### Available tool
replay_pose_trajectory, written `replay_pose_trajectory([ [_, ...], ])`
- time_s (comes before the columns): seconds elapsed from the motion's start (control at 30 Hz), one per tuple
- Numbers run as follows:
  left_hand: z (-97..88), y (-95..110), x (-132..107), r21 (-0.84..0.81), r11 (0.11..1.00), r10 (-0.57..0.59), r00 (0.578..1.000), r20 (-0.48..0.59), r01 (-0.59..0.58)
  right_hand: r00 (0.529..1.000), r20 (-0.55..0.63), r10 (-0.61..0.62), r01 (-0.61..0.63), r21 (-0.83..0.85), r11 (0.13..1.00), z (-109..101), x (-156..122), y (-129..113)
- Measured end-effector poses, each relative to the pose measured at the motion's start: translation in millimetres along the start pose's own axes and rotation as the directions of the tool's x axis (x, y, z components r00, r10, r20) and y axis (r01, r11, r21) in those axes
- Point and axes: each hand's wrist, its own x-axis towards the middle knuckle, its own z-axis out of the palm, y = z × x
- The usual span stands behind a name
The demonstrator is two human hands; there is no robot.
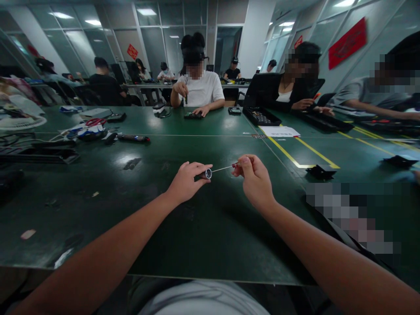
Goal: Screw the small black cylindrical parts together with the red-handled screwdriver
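Note:
My left hand (pixel 187 179) is closed around a small dark cylinder (pixel 206 173) with a round glassy end that faces right. My right hand (pixel 252 177) pinches the handle of a thin screwdriver (pixel 223 168). Its metal shaft runs left and its tip meets the cylinder's end. Both hands hover just above the dark green table (pixel 203 227), near its middle.
Scissors, cables and small tools (pixel 95 129) lie at the left. A white sheet (pixel 278 131) and yellow tape lines (pixel 295 159) sit to the right, with black parts (pixel 320 171) nearby. Several other people work across the table and at the right.

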Motion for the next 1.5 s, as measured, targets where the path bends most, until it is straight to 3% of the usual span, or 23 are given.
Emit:
replay_pose_trajectory([
  [0.37,-0.6,2,-1,0.018,1.0,-0.005,1.0,-0.013,0.006,0.999,0.041,-0.034,0.04,-0.152,0.988,-1,-2,-3],
  [1.07,-0.7,3,0,0.028,0.999,-0.042,0.999,-0.004,0.042,0.992,0.074,0.101,-0.099,-0.03,0.995,2,2,6],
  [1.23,0.1,1,0,0.005,0.999,-0.05,0.999,0.0,0.05,0.999,-0.026,0.022,-0.023,-0.034,0.999,-1,1,0],
  [1.37,0.7,0,-1,0.005,0.999,-0.05,0.999,0.007,0.05,0.999,0.016,-0.029,0.029,-0.009,1.0,-1,-1,-2],
  [1.5,-0.3,0,0,0.011,0.998,-0.058,0.998,0.011,0.058,0.998,0.035,-0.049,0.054,-0.164,0.985,-1,-3,-3],
])
